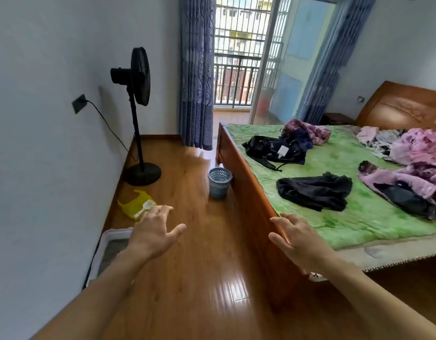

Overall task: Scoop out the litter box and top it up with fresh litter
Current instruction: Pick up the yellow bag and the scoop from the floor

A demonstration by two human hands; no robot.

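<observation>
Risk: the yellow plastic bag (134, 206) with its pale slotted scoop (145, 207) lies loose on the glossy wooden floor (199, 266); a careless grab could skid it or spill litter.

Item: white plastic litter box (106, 244), near left against the wall, grey litter inside, partly hidden.

Left hand (154, 231) and right hand (301, 241): apart, fingers spread, holding nothing.

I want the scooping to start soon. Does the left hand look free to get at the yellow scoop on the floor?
Probably yes. The left hand is open, holding nothing, and stretched toward the yellow scoop lying on bare floor by the wall, beyond the litter box. Nothing lies between them.
</observation>
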